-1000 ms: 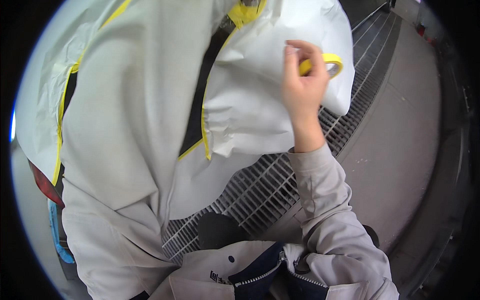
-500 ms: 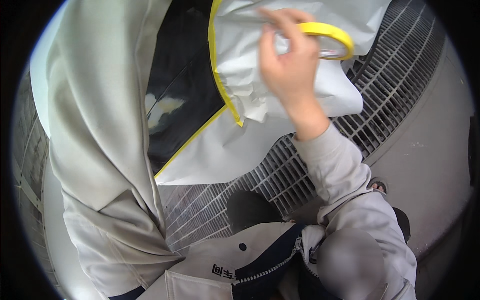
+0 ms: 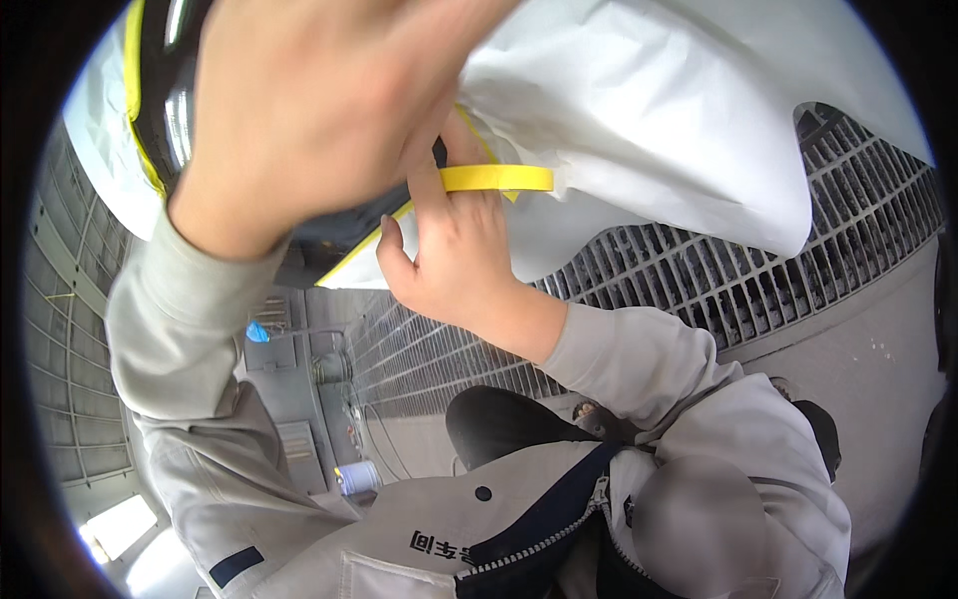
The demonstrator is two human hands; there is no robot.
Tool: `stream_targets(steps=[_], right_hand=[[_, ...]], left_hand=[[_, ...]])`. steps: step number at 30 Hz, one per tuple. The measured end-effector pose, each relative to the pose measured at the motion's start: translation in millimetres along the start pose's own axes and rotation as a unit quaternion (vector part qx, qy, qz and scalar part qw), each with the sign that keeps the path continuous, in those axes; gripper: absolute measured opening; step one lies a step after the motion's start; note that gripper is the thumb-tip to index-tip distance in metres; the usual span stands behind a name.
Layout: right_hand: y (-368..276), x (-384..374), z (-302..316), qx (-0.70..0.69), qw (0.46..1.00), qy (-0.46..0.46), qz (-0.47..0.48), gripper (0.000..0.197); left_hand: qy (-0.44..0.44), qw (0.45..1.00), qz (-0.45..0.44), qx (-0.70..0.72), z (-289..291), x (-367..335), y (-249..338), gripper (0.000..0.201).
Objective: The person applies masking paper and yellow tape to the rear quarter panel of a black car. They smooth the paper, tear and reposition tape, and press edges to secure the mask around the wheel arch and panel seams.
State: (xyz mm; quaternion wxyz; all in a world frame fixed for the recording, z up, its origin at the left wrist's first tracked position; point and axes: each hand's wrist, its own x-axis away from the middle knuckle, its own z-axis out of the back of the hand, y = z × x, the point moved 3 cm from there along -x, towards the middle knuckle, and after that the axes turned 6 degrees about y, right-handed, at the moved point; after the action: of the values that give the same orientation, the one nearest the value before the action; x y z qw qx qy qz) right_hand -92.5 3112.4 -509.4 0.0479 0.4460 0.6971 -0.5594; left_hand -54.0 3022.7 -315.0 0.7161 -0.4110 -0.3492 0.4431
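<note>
My right hand (image 3: pixel 459 250) holds a roll of yellow tape (image 3: pixel 519 178), which is seen nearly edge-on across its fingers. The thumb stands apart on the left. My left hand (image 3: pixel 309 110) is close to the camera at the upper left, back of the hand showing. Its fingers run past the upper edge, so their grip is hidden. Behind both hands lies a dark glossy panel (image 3: pixel 329 232), partly covered by them. White masking sheet (image 3: pixel 649 110) spreads to the right of it, with a strip of yellow tape (image 3: pixel 351 262) along the border.
A metal floor grating (image 3: pixel 699 285) runs under and beside the sheet. Lower left are a white bucket (image 3: pixel 356 477) and a small blue item (image 3: pixel 257 331) near grey boxes. A gridded wall (image 3: pixel 75 349) rises at the left. My dark-clad knee (image 3: pixel 509 414) shows below.
My left hand has come into view at the upper left, with its sleeve drawn back. My right hand has moved left and down with the tape roll. The view has shifted, showing more floor.
</note>
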Motion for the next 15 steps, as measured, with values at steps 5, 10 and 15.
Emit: stream_targets(steps=[5,10,15], right_hand=[[19,30,0,-0.029,0.999,0.026,-0.033,0.096],[29,50,-6,-0.016,0.998,0.033,-0.050,0.096],[54,59,6,-0.109,0.989,0.096,-0.029,0.075]], left_hand=[[-0.252,0.962,0.080,0.064,20,54,55,0.041],[-0.358,0.927,0.093,0.053,22,101,81,0.072],[-0.377,0.925,0.049,0.030,19,110,127,0.059]])
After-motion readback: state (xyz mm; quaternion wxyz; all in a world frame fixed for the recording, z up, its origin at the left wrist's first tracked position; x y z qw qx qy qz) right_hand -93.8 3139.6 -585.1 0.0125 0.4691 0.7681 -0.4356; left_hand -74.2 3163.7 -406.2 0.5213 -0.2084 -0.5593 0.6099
